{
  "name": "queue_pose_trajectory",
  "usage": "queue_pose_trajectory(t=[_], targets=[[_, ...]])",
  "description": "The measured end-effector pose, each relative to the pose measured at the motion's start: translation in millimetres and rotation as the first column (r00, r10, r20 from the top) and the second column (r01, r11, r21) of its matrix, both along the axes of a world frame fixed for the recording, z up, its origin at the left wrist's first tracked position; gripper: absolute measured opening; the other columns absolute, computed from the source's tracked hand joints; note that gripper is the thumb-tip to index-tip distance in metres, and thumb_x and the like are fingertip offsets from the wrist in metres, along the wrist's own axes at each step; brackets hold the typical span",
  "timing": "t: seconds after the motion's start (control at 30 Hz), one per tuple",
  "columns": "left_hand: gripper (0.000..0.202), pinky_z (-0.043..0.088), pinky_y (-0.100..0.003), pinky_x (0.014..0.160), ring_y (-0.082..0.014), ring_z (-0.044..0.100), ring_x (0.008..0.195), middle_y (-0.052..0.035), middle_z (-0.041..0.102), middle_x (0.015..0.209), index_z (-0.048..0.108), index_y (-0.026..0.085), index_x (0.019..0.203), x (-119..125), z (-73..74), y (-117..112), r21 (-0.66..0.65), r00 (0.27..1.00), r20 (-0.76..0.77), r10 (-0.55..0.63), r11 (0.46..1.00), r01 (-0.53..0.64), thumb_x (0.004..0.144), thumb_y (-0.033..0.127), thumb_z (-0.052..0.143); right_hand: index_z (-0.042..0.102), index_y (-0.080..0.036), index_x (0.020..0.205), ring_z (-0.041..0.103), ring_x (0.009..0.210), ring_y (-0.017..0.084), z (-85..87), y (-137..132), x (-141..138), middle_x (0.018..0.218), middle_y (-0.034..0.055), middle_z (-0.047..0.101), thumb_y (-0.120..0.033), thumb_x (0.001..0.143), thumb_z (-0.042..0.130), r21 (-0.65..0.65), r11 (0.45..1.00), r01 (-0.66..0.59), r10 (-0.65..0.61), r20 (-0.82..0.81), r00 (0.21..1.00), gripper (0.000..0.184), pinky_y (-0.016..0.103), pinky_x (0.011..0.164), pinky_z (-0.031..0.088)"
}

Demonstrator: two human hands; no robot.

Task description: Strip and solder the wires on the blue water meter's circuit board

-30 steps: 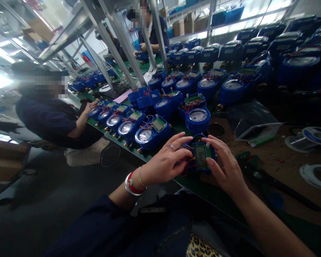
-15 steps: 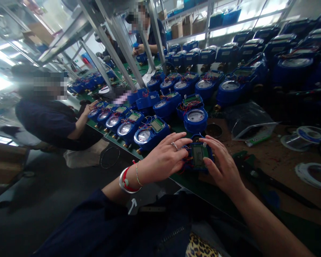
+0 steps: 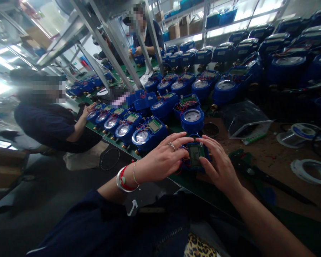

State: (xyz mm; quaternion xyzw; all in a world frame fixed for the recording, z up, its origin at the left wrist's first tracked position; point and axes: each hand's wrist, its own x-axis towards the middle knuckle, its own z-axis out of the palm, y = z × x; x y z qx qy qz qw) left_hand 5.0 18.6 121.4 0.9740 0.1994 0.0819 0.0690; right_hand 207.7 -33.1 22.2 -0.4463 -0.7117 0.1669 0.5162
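1. Head view, far left: a co-worker (image 3: 46, 121) in a dark top leans over the bench, one hand on the row of blue meters (image 3: 115, 119) that runs along the near edge of the green bench top (image 3: 176, 176).
2. Just right of that row, an open meter (image 3: 149, 131) with a dial and a green board lies beside your left hand.
3. Your left hand (image 3: 163, 160), with a ring and with bangles at the wrist, lies spread over the left side of the small blue meter (image 3: 195, 156); its fingertips press on the housing beside the screen.
4. That small blue meter sits at the near edge of the bench, between your two hands, with its green display facing up and red wires at its left side.
5. Your right hand (image 3: 220, 166) closes round the meter's right side, thumb on the near edge of the display, fingers curled over the far edge.
6. Just beyond the meter stands a round-dialled meter (image 3: 192, 117).
7. Right of your hands lie dark pliers (image 3: 253, 171) on the brown board, a clear plastic bag (image 3: 246, 119) farther back, and solder reels (image 3: 301, 132) at the far right.
8. Farther off, another person (image 3: 144, 34) works at the shelves.
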Motion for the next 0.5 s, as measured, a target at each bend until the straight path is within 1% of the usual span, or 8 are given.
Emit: queue_pose_trajectory(t=[0.13,0.23,0.37,0.5], targets=[[0.026,0.03,-0.047,0.116,-0.0274,0.022,0.142,-0.0106,0.038,0.146,0.061,0.017,0.104,-2.3,-4.3,2.2,-0.039,1.0,0.018,-0.007,0.999,0.008,0.082,0.008,0.052,0.043,-0.02,0.135,0.037,0.13,0.026,-0.2,-0.3,0.1,0.135,0.0076,0.047,-0.031,0.094,0.048,0.001,1.0,-0.004,0.004,-0.01,1.0,0.042,0.047,0.11,0.032],[0.023,0.031,-0.046,0.115,-0.0271,0.024,0.141,-0.0101,0.039,0.145,0.061,0.017,0.102,-3.4,-5.5,4.8,-0.051,0.999,0.03,-0.013,0.999,0.015,0.082,0.008,0.053,0.043,-0.019,0.134,0.037,0.13,0.025,0.3,-0.3,0.3,0.135,0.0077,0.048,-0.03,0.094,0.049,-0.001,1.0,-0.003,0.003,-0.005,1.0,0.042,0.046,0.11,0.031],[0.014,0.028,-0.048,0.116,-0.0278,0.03,0.138,-0.0107,0.046,0.139,0.062,0.016,0.095,-2.9,-3.5,6.4,0.004,1.0,-0.026,-0.009,1.0,0.009,0.084,0.016,0.054,0.043,-0.018,0.135,0.037,0.13,0.025,0.0,0.0,0.4,0.135,0.0081,0.047,-0.03,0.094,0.048,0.006,1.0,-0.003,0.003,0.0,1.0,0.042,0.046,0.11,0.031],[0.019,0.026,-0.046,0.117,-0.027,0.037,0.134,-0.0111,0.048,0.136,0.062,0.015,0.101,0.1,2.5,6.7,0.071,0.993,-0.115,-0.03,0.997,0.039,0.086,0.022,0.054,0.043,-0.018,0.135,0.037,0.13,0.025,-0.9,0.4,-0.1,0.135,0.0081,0.048,-0.029,0.094,0.048,0.013,1.0,-0.013,0.013,0.003,1.0,0.042,0.046,0.11,0.031]])
